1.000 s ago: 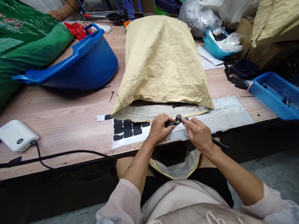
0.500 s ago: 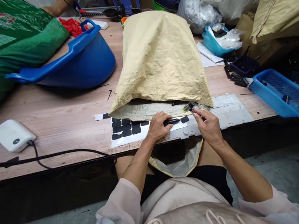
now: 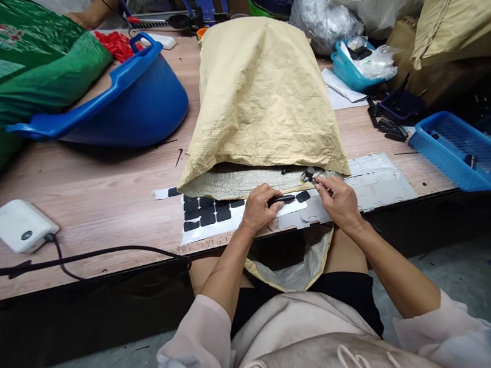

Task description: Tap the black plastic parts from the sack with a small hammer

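My left hand (image 3: 259,208) is closed on a slim black rod-like piece (image 3: 283,199), which points right over a white sheet of black stickers (image 3: 207,209). My right hand (image 3: 339,199) pinches a small dark tool with a shiny round head (image 3: 308,175), its kind not clear, at the mouth of a tan woven sack (image 3: 266,94). One square black sticker (image 3: 303,197) lies between the two hands. The sack lies on the table with its silvery lining showing, and a few small black pieces are partly seen inside its opening.
A blue tub (image 3: 123,107) stands at left beside a green sack (image 3: 17,76). A white box (image 3: 21,225) with a black cable sits near the front edge. To the right are a blue basket (image 3: 467,154) and a teal basket (image 3: 355,72). Another person's arm (image 3: 97,9) shows at the back.
My right hand has shifted slightly left with the small tool, whose head is nearer the sack's mouth. My left hand keeps its hold, almost still.
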Action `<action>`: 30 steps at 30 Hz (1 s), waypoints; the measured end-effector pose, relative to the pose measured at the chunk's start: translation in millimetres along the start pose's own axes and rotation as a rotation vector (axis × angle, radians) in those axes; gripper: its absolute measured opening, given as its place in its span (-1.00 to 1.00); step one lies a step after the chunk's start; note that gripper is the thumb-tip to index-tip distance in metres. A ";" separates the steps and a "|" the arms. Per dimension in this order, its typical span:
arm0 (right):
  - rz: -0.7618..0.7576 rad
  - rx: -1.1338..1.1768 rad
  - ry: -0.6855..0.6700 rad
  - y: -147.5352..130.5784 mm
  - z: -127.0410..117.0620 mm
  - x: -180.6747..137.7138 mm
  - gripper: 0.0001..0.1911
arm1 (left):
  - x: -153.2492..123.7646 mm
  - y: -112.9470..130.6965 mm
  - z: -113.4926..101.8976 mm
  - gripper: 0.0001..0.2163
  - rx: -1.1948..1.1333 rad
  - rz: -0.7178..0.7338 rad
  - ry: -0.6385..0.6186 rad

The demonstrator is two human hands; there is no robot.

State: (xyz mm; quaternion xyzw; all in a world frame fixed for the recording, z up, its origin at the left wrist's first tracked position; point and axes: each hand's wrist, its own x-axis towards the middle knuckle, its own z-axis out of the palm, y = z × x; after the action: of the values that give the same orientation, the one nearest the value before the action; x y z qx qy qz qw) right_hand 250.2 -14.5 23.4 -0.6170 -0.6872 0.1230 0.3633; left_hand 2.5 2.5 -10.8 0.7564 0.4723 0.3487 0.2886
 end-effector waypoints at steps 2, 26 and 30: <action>-0.042 -0.037 -0.035 6.3 -0.1 6.6 -0.70 | -0.2 0.8 -0.4 -0.89 0.001 -0.007 -0.001; -0.591 -0.209 -0.211 64.3 -13.7 45.9 -0.76 | 0.3 4.4 0.0 -0.87 0.117 -0.018 -0.041; -0.452 -0.188 -0.212 68.2 -12.4 46.1 -0.74 | 0.3 3.0 -0.2 -0.88 0.110 -0.017 -0.054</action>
State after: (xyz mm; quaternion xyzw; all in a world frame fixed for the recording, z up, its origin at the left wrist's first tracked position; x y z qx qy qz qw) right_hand 311.3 39.4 6.0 -0.4624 -0.8502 0.0384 0.2486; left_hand 3.9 1.6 -8.4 0.7761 0.4892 0.2992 0.2623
